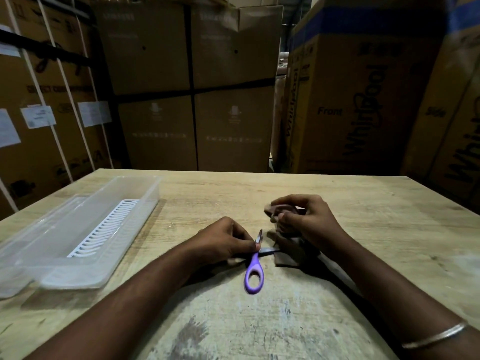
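Observation:
A pair of scissors with purple handles (pixel 254 274) lies near the middle of the wooden table (pixel 363 229), blades apart. My left hand (pixel 223 240) grips the scissors near the pivot, its fingers curled over them. To the right, my right hand (pixel 304 216) holds a small bunched piece of brownish cloth (pixel 279 210) between curled fingers and thumb. A darker flat piece of the cloth (pixel 291 253) lies on the table under that hand, close to the blade tips. The view is blurred around the hands.
A clear plastic tray (pixel 78 271) with a white slotted insert (pixel 104 229) stands on the table's left side. Tall cardboard boxes (pixel 192 87) wall in the table at the back, left and right. A thin metal bangle (pixel 433 336) circles my right wrist.

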